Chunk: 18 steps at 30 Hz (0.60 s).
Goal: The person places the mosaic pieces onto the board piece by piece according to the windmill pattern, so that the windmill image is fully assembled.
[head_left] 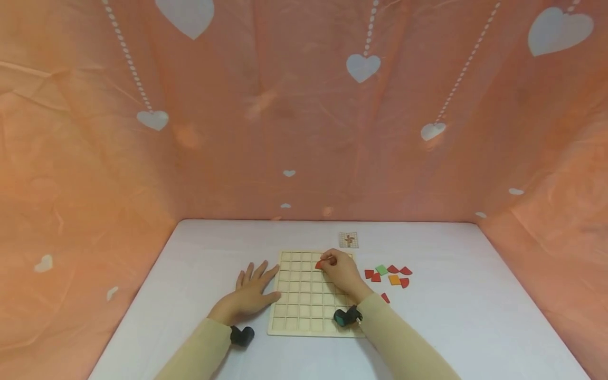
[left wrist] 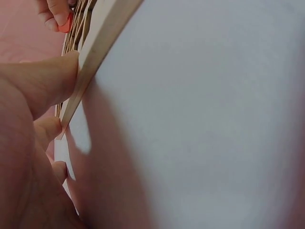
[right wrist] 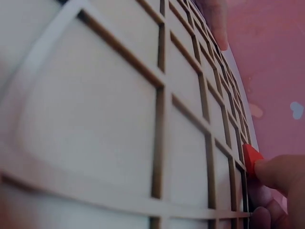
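Observation:
A pale wooden grid board (head_left: 294,310) lies on the white table. My right hand (head_left: 343,272) is over its far part and pinches a red quarter-circle piece (head_left: 319,265) between thumb and fingers. In the right wrist view the red piece (right wrist: 251,160) shows at the thumb tip, right at the grid's ridges. My left hand (head_left: 252,293) lies at the board's left edge with fingers spread. The left wrist view shows the thumb (left wrist: 57,78) against the board's side (left wrist: 102,45).
Right of the board lie several red pieces (head_left: 369,274), a green square (head_left: 382,269) and an orange square (head_left: 394,279). One red piece (head_left: 385,298) sits nearer me. Behind the board is a small card (head_left: 349,240) with a pinwheel-like pattern. An orange cloth (head_left: 304,132) with hearts surrounds the table.

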{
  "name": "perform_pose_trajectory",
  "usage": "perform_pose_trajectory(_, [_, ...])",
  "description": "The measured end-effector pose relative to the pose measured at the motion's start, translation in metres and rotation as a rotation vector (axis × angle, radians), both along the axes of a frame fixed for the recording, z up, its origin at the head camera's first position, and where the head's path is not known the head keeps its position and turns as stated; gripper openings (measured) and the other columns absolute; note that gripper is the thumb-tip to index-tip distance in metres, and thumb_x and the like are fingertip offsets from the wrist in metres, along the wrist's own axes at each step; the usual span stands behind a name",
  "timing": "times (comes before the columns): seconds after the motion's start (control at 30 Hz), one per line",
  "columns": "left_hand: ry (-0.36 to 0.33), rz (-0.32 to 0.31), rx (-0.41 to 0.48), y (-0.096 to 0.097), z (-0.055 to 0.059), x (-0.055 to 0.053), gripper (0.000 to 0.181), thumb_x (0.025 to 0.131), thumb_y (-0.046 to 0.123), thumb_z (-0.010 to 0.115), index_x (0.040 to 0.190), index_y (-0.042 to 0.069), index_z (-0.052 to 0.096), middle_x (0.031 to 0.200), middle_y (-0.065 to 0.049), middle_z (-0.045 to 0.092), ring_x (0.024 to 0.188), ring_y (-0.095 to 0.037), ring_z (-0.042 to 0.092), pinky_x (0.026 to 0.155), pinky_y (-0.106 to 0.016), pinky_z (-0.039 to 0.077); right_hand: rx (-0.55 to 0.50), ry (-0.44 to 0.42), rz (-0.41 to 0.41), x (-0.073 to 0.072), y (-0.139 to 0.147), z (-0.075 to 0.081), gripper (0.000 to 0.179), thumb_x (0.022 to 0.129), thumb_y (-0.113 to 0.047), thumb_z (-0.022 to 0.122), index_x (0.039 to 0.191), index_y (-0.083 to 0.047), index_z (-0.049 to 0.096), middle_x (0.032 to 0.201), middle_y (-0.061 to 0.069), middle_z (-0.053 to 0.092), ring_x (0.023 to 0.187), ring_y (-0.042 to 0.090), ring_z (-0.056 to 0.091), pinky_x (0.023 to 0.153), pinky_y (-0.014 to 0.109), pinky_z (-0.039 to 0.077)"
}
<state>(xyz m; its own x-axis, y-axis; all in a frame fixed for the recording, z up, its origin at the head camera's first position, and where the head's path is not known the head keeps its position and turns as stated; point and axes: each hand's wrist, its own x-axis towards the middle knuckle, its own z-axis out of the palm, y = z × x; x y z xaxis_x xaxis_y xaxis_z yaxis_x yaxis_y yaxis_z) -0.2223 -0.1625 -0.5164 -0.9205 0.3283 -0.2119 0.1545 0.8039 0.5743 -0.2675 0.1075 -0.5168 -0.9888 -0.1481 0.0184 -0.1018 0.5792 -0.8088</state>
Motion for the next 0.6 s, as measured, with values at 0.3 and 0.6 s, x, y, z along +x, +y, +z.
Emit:
perform_pose_trajectory(0.3, [0.013, -0.013, -0.043, 0.0011, -0.0025, -0.0004, 0.074, 0.093, 0.048, 0.057, 0.155, 0.023, 0.025, 0.162, -0.011, 0.006, 0.145, -0.039, -0.011, 0.112, -0.057, -0.010, 0.077, 0.011, 0.012, 0.0011, -0.0012, -0.0006, 0.005, 0.092, -0.026, 0.068, 0.095, -0.023, 0.065, 0.079, -0.007, 0.060, 0.072, 0.012, 0.053, 0.066, 0.031, 0.044])
perform_pose_trajectory(0.6, [0.004, -0.001, -0.038, 0.0002, -0.0031, 0.0005, 0.074, 0.093, 0.048, 0.057, 0.155, 0.021, 0.025, 0.162, -0.012, 0.006, 0.144, -0.039, -0.012, 0.112, -0.057, -0.011, 0.070, 0.040, -0.002, 0.0056, -0.0057, -0.0029, 0.015, 0.092, -0.021, 0.068, 0.104, -0.018, 0.075, 0.095, -0.005, 0.068, 0.092, 0.015, 0.061, 0.081, 0.038, 0.049])
